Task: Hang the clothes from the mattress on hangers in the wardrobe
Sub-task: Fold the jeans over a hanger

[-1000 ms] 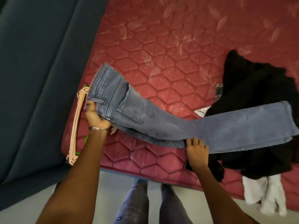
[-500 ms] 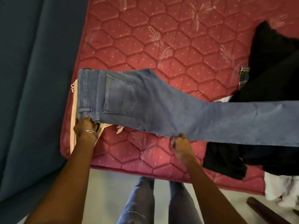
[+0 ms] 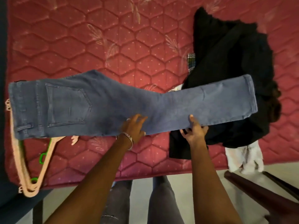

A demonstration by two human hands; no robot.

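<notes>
The jeans (image 3: pixel 123 104) lay folded lengthwise and flat across the red mattress (image 3: pixel 97 46), waistband at 9 o'clock and hem at 3 o'clock, the hem end resting on a pile of black clothes (image 3: pixel 229 62). Half a second before, the left hand (image 3: pixel 133 126) had been gripping the waistband corner over the hangers; it had since left that corner and moved to the thigh of the jeans near 6 o'clock, where it rested with its fingers spread and relaxed, a bangle on its wrist. The right hand (image 3: pixel 195 129) had slid from the knee further towards the hem, and now pinched the near edge of the leg, thumb on top and fingers curled beneath. The whole leg, cut off by the frame edge earlier, was in view to the hem. The pink hangers (image 3: pixel 24 167), with green ones (image 3: pixel 42 157) among them, lay at 8 o'clock, partly under the waistband. A white garment (image 3: pixel 244 159) hung over the mattress edge at 4 o'clock, below the black pile. A plaid scrap (image 3: pixel 191 59) showed beside the pile.
</notes>
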